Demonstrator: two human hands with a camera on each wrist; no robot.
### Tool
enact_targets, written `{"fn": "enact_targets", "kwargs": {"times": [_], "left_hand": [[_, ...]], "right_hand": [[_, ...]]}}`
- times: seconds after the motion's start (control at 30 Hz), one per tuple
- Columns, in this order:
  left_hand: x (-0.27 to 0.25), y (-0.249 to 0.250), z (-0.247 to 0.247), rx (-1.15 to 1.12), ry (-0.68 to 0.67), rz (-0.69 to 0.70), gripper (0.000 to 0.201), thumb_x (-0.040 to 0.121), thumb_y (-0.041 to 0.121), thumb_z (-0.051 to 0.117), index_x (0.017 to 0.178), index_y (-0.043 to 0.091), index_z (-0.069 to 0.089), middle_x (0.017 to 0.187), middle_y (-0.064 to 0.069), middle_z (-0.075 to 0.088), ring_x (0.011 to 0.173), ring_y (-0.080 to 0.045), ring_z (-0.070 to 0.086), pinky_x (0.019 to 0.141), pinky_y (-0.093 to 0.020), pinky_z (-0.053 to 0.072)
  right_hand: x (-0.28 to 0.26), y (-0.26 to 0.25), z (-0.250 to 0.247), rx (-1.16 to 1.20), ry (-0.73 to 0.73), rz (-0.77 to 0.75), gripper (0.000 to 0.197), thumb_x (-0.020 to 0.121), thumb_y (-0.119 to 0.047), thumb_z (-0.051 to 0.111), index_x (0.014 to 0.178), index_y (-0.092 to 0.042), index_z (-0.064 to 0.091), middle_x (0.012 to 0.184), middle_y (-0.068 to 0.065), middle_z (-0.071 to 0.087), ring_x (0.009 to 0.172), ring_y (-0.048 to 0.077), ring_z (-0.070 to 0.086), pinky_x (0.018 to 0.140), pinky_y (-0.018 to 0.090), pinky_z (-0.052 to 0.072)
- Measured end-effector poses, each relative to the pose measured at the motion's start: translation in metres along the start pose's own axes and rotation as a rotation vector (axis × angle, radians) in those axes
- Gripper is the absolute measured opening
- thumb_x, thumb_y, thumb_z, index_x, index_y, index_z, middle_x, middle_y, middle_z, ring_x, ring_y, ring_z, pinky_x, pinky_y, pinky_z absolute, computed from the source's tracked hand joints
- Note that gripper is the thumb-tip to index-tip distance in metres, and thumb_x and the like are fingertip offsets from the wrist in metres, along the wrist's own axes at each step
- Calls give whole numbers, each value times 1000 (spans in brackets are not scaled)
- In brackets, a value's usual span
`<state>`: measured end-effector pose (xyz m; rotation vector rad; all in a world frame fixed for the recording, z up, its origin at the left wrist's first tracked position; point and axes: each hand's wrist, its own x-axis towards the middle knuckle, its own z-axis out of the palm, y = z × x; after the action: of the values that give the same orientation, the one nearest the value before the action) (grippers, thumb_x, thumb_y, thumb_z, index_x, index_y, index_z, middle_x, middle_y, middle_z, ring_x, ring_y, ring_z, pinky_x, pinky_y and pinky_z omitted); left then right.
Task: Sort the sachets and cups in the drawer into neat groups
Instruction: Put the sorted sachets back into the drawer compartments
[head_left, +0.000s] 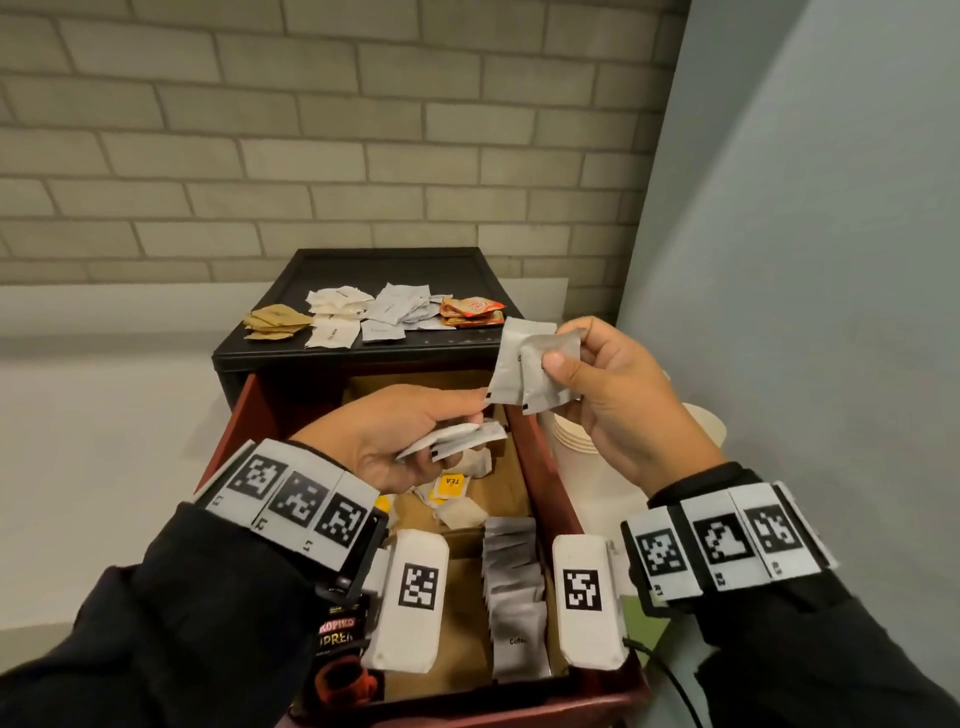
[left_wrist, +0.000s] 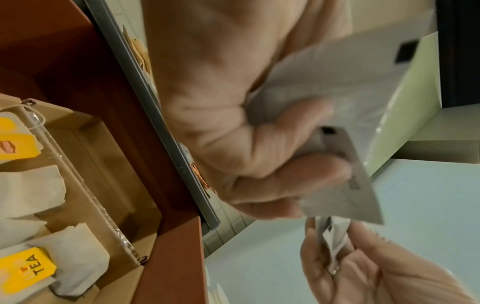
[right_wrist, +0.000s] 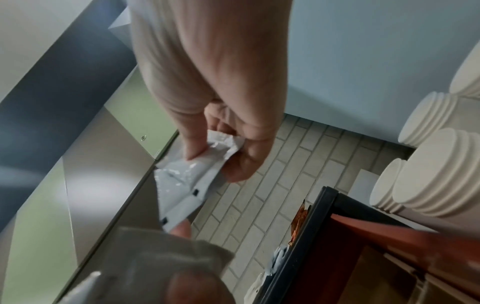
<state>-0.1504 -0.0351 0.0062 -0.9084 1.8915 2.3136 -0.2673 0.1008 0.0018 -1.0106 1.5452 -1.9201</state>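
Note:
Over the open red drawer (head_left: 540, 467), my left hand (head_left: 447, 421) pinches a few white sachets (head_left: 457, 439) with black corner marks. My right hand (head_left: 563, 353) is higher and to the right, gripping two grey sachets (head_left: 511, 369) between thumb and fingers. The left wrist view shows the right hand (left_wrist: 233, 133) curled round the grey sachets (left_wrist: 350, 82), with my left fingers (left_wrist: 363, 267) on a crumpled white sachet (left_wrist: 335, 242). A row of grey coffee sachets (head_left: 514, 587) stands in the drawer. Stacked paper cups (head_left: 582, 431) stand right of it.
On the black cabinet top (head_left: 291, 280) lie sorted piles: brown (head_left: 275, 319), white (head_left: 335, 312), grey (head_left: 400, 309) and orange sachets (head_left: 472, 312). Yellow-tagged tea bags (head_left: 452, 486) lie in cardboard dividers (head_left: 457, 613). A wall (head_left: 805, 260) is close on the right.

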Motion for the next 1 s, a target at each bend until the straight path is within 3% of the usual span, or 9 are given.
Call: {"fn": "enact_targets", "kwargs": {"times": [0.13,0.23,0.3,0.4,0.53,0.63,0.83,0.93,1.0], "left_hand": [[5,-3,-4,-45,166,-3,28,90,28,59,71,8,55,58,-4,53,38,-6,46,28,-8,30],[9,-5,-8,-69,225,-13,22,90,16,52,71,7,50,61,-7,50,35,-6,42,27,-8,26],[8,-5,-9,-90,245,2,11,85,8,47,76,4,49,63,-9,50,37,-7,42,28,-9,26],[5,-3,-8,-134,274,84,18,83,-1,43,93,6,56,88,-14,52,59,-15,51,33,-14,38],[6,-5,-9,-134,248,219,32,87,-11,48,103,14,58,111,-15,57,93,-26,61,56,-29,55],[6,-6,-13,-144,245,284,37,85,-12,53,109,16,59,112,-14,60,94,-27,65,63,-34,59],[3,-5,-17,-155,235,388,46,84,-18,49,102,21,62,119,-13,60,101,-28,64,77,-40,58],[4,-7,-18,-112,242,427,51,82,-19,51,104,25,62,116,-13,62,97,-27,65,79,-43,57],[3,-7,-18,-71,258,461,52,80,-17,56,106,27,62,108,-14,64,82,-24,65,78,-43,55]], "right_hand": [[1,4,-2,12,64,57,20,92,-1,49,91,-20,55,95,2,66,89,17,65,68,28,56],[1,5,-1,21,76,97,22,93,-1,48,95,-21,55,93,-2,65,84,14,65,65,25,57],[3,6,2,-13,90,112,24,93,-1,49,100,-23,55,93,-7,64,86,13,64,71,26,57],[4,6,7,-83,106,129,26,93,-4,50,96,-28,57,95,-8,64,92,14,63,84,34,55],[5,5,13,-137,142,171,25,93,-6,52,77,-25,61,83,-2,64,91,22,63,87,42,54],[6,5,13,-141,176,198,24,93,-8,52,76,-22,62,83,2,65,92,25,63,90,47,52],[7,6,14,-121,135,238,18,96,-13,49,86,-22,61,94,3,65,98,24,61,92,44,51],[6,5,20,-106,15,283,19,95,-10,47,89,-19,62,88,1,67,84,15,62,74,29,53],[7,5,24,-85,-59,308,20,95,-7,47,91,-18,64,85,0,69,80,13,63,69,26,51]]}}
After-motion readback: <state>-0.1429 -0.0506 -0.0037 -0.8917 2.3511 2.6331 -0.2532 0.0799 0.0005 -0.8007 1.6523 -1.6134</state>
